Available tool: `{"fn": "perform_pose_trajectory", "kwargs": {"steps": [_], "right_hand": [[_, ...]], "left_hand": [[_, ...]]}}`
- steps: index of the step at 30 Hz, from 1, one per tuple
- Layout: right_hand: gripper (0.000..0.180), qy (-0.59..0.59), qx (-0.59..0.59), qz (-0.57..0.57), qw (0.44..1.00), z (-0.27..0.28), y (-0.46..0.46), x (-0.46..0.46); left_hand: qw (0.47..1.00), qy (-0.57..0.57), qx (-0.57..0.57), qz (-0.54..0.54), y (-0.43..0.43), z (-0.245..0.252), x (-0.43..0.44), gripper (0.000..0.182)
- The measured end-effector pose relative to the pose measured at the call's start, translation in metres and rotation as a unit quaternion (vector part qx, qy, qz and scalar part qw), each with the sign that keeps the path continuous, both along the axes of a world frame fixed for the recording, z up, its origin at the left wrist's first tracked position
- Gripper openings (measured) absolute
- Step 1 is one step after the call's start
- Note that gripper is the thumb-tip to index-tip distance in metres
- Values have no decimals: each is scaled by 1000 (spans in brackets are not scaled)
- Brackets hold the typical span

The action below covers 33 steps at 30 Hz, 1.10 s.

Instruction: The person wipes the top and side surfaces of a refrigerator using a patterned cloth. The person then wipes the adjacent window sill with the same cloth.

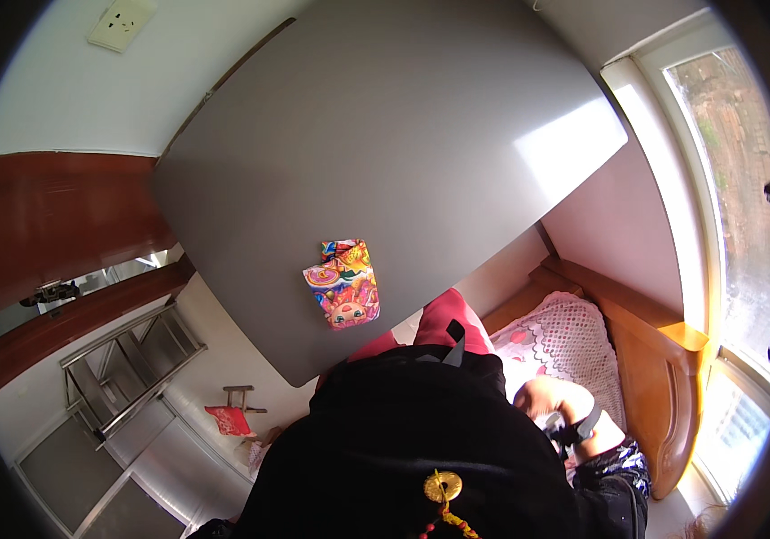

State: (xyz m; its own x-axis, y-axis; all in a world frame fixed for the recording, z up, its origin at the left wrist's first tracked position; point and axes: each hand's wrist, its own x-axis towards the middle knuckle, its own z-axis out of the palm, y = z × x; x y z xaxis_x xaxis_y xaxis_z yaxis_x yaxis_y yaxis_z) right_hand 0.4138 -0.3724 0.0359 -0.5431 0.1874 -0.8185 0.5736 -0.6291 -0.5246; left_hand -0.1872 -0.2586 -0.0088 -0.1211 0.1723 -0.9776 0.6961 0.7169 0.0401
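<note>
On the grey tabletop before me lies a folded, brightly printed cloth or soft pouch with a cartoon face, close to the near edge. My right hand is low at my right side, beside the padded seat cover and clear of the table. A strap with a dark device sits around that wrist. The fingers are partly hidden and bright with sunlight, so whether they hold anything does not show. My left hand is out of view; only a bit of dark sleeve shows at the bottom edge.
A wooden bench armrest stands at my right, below a window. At the lower left are a metal rack and a small stool with a red cushion. A red-brown door is at left, under a wall socket.
</note>
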Motion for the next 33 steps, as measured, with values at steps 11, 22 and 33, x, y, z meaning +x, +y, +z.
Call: {"fn": "perform_pose_trajectory", "kwargs": {"steps": [11, 22, 33], "right_hand": [[34, -127, 731, -262, 617, 8, 292, -177], [61, -375, 709, -132, 582, -26, 246, -194], [44, -559, 611, -260, 497, -45, 284, 115]], "left_hand": [[938, -83, 336, -39, 287, 20, -12, 38], [745, 112, 531, -389, 354, 19, 198, 70], [709, 122, 584, -376, 344, 13, 198, 70]]}}
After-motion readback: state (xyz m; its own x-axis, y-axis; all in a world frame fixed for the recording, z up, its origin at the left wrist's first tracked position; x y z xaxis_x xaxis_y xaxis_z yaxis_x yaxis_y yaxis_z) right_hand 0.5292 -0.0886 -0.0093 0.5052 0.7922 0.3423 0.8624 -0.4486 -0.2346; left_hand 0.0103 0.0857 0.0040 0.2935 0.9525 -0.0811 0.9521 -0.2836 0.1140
